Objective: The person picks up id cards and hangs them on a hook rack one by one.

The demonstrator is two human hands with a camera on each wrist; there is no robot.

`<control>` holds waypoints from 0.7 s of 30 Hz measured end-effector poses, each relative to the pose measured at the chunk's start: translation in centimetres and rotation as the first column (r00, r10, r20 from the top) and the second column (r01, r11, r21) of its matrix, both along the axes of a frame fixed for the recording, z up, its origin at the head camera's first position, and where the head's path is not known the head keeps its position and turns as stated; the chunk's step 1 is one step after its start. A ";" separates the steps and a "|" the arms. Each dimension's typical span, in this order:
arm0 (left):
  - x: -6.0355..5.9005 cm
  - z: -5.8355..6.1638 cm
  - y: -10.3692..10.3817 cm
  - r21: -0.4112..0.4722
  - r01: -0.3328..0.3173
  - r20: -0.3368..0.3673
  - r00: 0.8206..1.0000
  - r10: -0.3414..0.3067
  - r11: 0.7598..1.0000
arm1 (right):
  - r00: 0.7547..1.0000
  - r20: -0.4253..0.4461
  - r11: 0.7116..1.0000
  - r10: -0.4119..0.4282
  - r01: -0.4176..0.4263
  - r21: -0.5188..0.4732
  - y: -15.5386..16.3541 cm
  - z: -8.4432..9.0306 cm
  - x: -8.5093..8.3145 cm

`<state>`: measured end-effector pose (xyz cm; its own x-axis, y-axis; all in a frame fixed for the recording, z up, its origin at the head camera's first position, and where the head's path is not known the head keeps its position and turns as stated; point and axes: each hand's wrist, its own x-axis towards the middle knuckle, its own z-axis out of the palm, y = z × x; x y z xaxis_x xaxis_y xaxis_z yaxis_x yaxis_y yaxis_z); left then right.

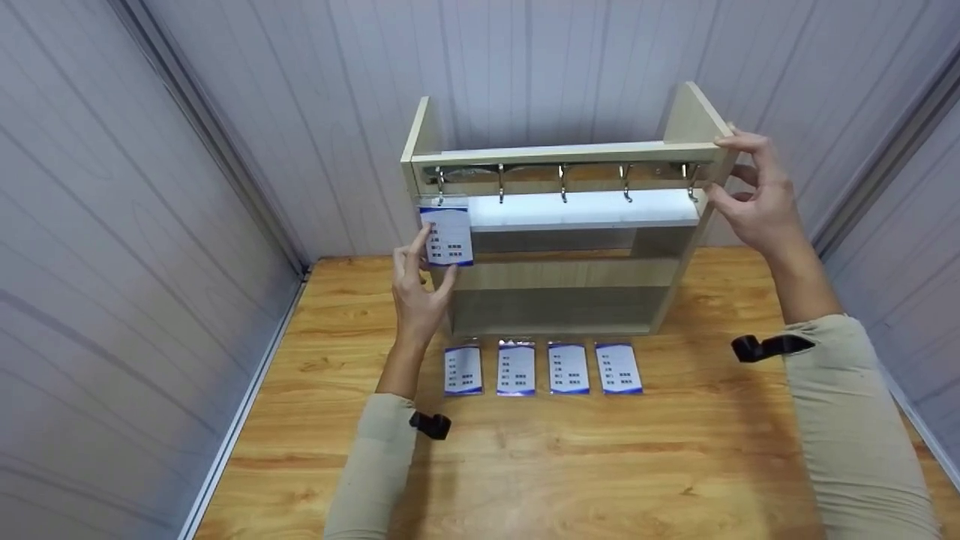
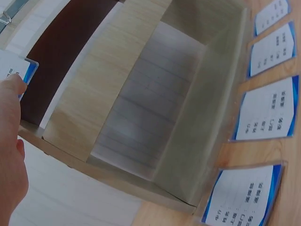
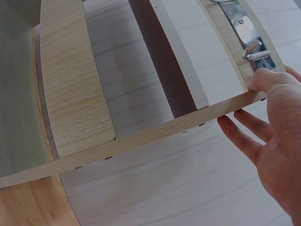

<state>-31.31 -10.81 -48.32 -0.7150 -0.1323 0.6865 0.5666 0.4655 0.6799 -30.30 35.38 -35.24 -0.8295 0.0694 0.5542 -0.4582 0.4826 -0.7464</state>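
Observation:
A wooden shelf [image 1: 562,274] stands at the back of the floor, with a row of metal hooks [image 1: 563,184] across its upper front. My left hand [image 1: 420,292] pinches a white and blue ID badge [image 1: 452,236] in a clear sleeve, index finger near its left edge and thumb at the bottom. The badge's top is at the leftmost hook [image 1: 441,180]; whether the hook passes through its slot I cannot tell. In the left wrist view only a corner of this badge [image 2: 11,68] shows. My right hand [image 1: 761,195] grips the shelf's right side panel [image 3: 155,131] near the top.
Several similar badges [image 1: 516,369] lie in a row on the wood-grain surface [image 1: 562,465] before the shelf. Pale panelled walls [image 1: 300,90] rise behind and at both sides. A white ledge [image 1: 585,210] runs just behind the hooks.

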 end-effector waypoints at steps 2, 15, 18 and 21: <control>0.0 -0.2 -0.2 -0.007 -0.001 -0.009 1.000 0.001 1.000 | 1.000 -0.003 1.000 0.002 -0.003 -0.005 0.0 0.0 -0.1; 0.5 -2.6 -1.7 -0.054 -0.015 0.019 1.000 0.016 0.998 | 1.000 -0.004 1.000 0.010 -0.011 -0.011 -0.3 -0.1 -0.3; 0.8 -3.0 -2.0 -0.068 -0.015 0.033 0.999 0.017 0.998 | 1.000 -0.010 1.000 0.020 -0.020 -0.002 -0.4 0.0 -0.5; 1.2 -3.6 -2.3 -0.072 -0.006 0.040 0.999 0.009 0.997 | 0.999 -0.030 0.999 0.033 -0.033 0.016 -0.5 0.0 -0.7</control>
<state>-30.15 -13.15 -51.88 -0.7415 -0.0890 0.6650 0.5360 0.5177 0.6669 -31.01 34.89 -35.27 -0.8139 0.0334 0.5801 -0.4966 0.4783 -0.7243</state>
